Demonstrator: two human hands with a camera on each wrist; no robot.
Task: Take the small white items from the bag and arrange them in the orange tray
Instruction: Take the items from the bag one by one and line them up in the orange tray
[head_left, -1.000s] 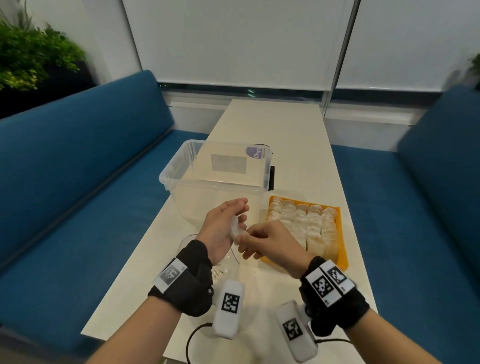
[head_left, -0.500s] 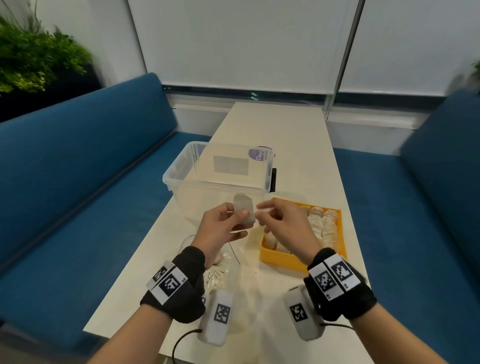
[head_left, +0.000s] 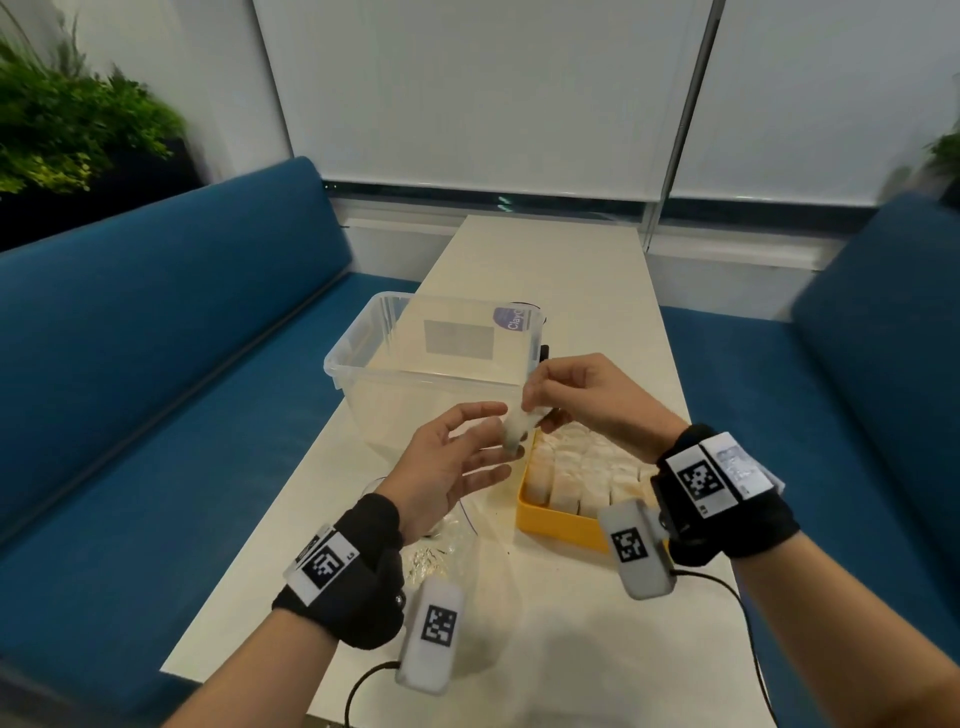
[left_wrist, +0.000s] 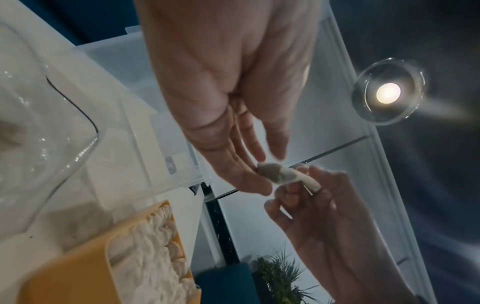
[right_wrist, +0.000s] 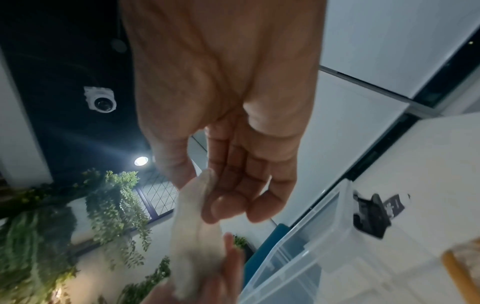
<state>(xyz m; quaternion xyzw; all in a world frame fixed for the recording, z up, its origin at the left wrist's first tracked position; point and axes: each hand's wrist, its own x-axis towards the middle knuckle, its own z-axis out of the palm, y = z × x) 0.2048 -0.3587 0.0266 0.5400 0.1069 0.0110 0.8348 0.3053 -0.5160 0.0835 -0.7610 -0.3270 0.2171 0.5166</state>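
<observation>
A small white item (head_left: 515, 432) hangs in the air just above the near-left corner of the orange tray (head_left: 561, 527). My right hand (head_left: 531, 404) pinches its upper end between thumb and fingers (right_wrist: 221, 205). My left hand (head_left: 501, 439) is just left of it, fingers straight and spread, with the fingertips (left_wrist: 255, 182) touching its lower end. In the left wrist view the item (left_wrist: 275, 173) bridges both hands. Several white items (head_left: 587, 467) stand packed in rows in the tray. The clear bag (head_left: 447, 551) lies flat on the table under my left wrist.
A clear plastic bin (head_left: 363, 358) stands on the white table (head_left: 571, 649) behind the hands, left of the tray. A small black object (right_wrist: 371, 218) lies past the bin. Blue benches (head_left: 156, 364) flank the table on both sides. Cables trail off the near edge.
Both hands rose and shifted right toward the tray. The item was gripped by my left hand; now my right hand pinches it and my left fingers have straightened.
</observation>
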